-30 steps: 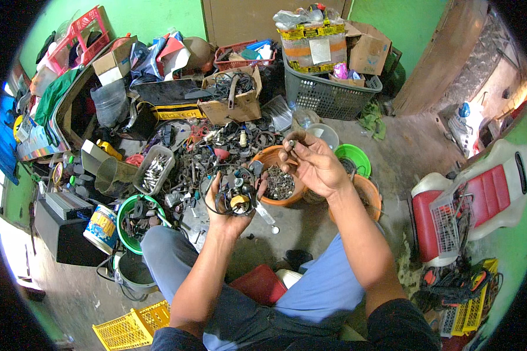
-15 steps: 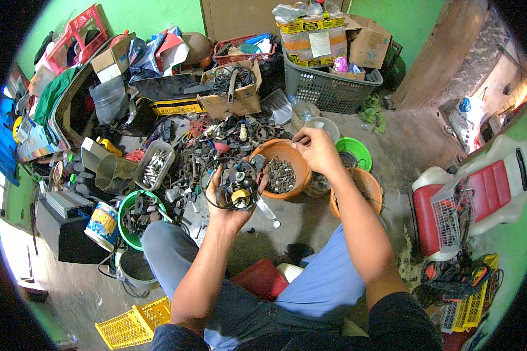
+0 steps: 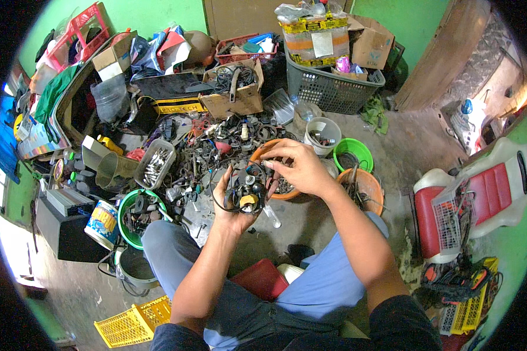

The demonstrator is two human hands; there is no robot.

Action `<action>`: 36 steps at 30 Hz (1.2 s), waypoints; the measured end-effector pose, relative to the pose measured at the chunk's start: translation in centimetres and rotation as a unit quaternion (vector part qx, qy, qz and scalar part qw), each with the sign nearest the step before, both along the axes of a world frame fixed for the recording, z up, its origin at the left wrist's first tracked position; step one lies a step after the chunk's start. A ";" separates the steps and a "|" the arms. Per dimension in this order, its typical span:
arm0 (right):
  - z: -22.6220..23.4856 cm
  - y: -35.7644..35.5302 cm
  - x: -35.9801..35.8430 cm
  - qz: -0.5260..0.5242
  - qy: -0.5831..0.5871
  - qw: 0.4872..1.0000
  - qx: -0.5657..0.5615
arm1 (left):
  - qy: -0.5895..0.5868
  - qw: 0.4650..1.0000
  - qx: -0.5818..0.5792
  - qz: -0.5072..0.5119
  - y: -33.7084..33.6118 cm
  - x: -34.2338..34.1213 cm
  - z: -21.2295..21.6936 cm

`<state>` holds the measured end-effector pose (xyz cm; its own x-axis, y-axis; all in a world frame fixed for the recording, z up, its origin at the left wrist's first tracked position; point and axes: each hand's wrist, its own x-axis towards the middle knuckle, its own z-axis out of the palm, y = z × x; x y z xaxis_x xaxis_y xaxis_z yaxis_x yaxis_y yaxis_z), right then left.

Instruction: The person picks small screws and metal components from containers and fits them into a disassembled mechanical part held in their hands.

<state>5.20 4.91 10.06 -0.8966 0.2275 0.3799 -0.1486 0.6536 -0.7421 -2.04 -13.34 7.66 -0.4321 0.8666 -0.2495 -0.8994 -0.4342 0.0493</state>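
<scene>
Your left hand cradles the dark wired part above the floor; it looks mostly whole, so work seems unfinished. Your right hand pinches narrow beside it, whether holding anything I can't tell, partly blocking the orange bowl; loose parts crowd the floor beyond.

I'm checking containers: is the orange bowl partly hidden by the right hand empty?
No, not empty: small parts show inside the bowl, but the right hand partly covers it.
</scene>
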 end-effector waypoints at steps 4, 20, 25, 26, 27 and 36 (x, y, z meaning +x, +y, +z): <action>-1.0 -0.1 -0.4 -0.001 -0.011 1.000 0.024 | 0.007 1.000 -0.028 -0.010 0.1 0.1 -0.1; 0.4 -0.5 -0.3 -0.053 -0.046 0.997 -0.032 | 0.007 1.000 -0.026 -0.001 0.1 0.1 0.1; 0.3 -0.3 -0.4 -0.109 0.020 0.987 -0.116 | -0.005 1.000 -0.027 -0.006 0.2 0.2 0.5; 0.1 -0.2 -0.5 -0.107 0.041 0.983 -0.145 | -0.012 1.000 -0.027 -0.007 0.2 0.3 0.7; 0.0 0.0 -0.6 -0.105 0.061 0.977 -0.174 | -0.018 0.999 -0.028 -0.007 0.2 0.3 0.7; 1.3 -0.3 0.0 -0.127 0.075 0.977 -0.151 | -0.006 1.000 -0.010 0.001 0.2 -0.2 -0.4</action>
<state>5.20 4.60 11.34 -0.7357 0.5579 0.3841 -0.1317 0.4384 -0.8891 -2.28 -13.11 7.27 -0.4306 0.8605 -0.2721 -0.8991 -0.4352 0.0466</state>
